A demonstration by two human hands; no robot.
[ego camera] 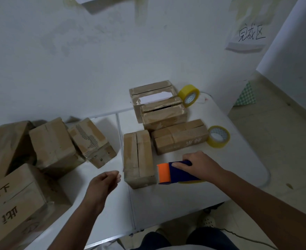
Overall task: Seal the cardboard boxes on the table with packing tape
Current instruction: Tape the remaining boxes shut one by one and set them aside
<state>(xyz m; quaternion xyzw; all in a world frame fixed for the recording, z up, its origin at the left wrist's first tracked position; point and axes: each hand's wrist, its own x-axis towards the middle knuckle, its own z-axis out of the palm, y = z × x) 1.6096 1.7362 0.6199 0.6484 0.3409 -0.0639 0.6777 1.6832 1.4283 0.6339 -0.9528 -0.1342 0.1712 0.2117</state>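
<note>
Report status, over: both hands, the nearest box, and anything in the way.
Right hand grips tape dispenser on table. Left hand free, holding nothing. Nearest box seam untaped. Nothing blocking it.

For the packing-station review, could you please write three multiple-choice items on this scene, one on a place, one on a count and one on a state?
1. Where does the blue and orange tape dispenser lie?
A. Right of the nearest upright brown cardboard box
B. On the floor
C. On top of the left pile of boxes

2. How many loose rolls of yellowish clear packing tape lie on the white table?
A. None
B. Two
C. Five

3. What is the left hand doing?
A. Gripping a box
B. Holding scissors
C. Holding nothing

Answers: 1 A, the right hand grips it beside that box. 2 B, one by the rear boxes, one by the right edge. 3 C, its loosely curled fingers touch nothing.
</note>
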